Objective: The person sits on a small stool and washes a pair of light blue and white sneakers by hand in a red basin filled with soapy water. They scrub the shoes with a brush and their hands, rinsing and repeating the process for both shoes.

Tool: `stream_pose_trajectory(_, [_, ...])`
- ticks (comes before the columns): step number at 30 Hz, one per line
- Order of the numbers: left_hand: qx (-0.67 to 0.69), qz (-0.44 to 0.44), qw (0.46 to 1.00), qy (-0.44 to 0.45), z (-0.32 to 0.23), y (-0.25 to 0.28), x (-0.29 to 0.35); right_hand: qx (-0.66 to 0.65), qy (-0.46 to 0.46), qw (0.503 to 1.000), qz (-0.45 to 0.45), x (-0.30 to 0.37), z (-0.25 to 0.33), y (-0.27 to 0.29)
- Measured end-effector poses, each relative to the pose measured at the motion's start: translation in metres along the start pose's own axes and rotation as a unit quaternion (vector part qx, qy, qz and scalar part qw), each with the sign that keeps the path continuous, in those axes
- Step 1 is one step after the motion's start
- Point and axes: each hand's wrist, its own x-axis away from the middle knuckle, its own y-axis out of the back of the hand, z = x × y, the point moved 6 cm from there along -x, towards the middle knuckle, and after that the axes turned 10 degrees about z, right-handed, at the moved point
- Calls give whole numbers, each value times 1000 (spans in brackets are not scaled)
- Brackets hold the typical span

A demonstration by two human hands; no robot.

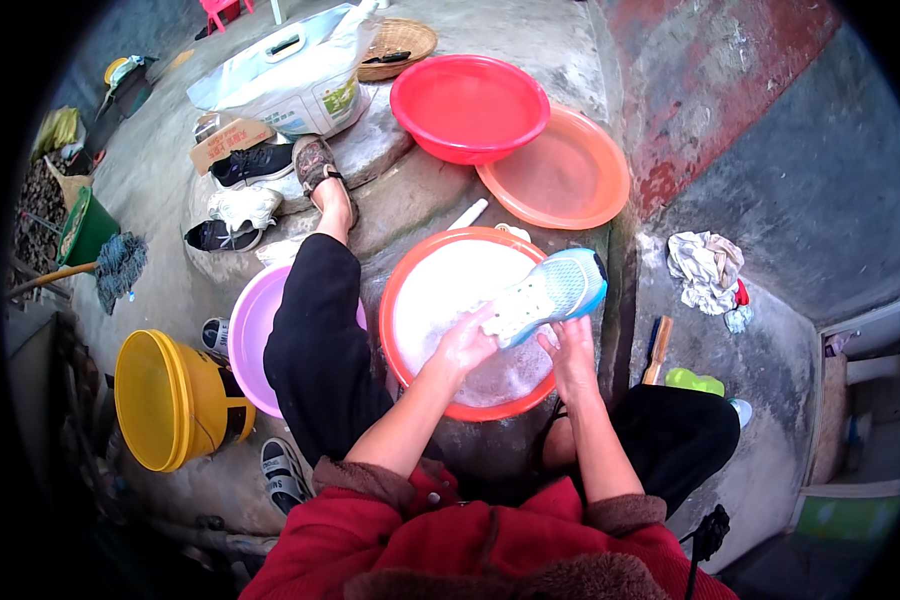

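Over an orange basin (389, 330) of white suds, I hold up a white and light-blue sneaker (553, 290), tilted with its dark-edged end up and to the right. My left hand (467, 340) is closed on its lower left end. From below, my right hand (572, 358) grips its near side, with the fingers partly hidden behind the shoe. The basin stands on the ground between my legs. Behind its far rim, a white stick-like piece (468, 214) lies on the stone.
A lilac basin (249, 340) and yellow bucket (154, 400) stand left. Beyond are a red basin (470, 105), a pale orange basin (580, 185), several shoes (245, 208) and a large white bag (290, 85). On the right lie a brush (658, 350) and crumpled cloth (705, 270).
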Motion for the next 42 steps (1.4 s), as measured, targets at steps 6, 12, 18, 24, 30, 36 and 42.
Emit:
stream_pose_trajectory(6, [66, 2, 992, 110, 25, -16, 8, -66, 80, 993, -50, -3, 16, 6])
stream_pose_trajectory(12, [41, 10, 995, 86, 23, -9, 0, -99, 90, 990, -48, -8, 14, 8])
stream_pose_trajectory(18, [-125, -44, 991, -16, -1, -13, 0, -124, 39, 982, -139, -8, 0, 35])
stream_pose_trajectory(24, [-266, -57, 961, -58, -1, -29, 5, 46, 112, 970, -211, -11, 11, 44])
stream_pose_trajectory(30, [-341, -190, 918, -70, -5, -28, 11, 273, 113, 924, -241, 4, 5, 27])
stream_pose_trajectory(36, [-325, -273, 898, -116, -11, -2, 15, 330, 143, 907, -220, 14, 7, -3])
stream_pose_trajectory(42, [-293, -309, 897, -120, -4, 38, 14, 378, 142, 893, -200, 18, 4, -14])
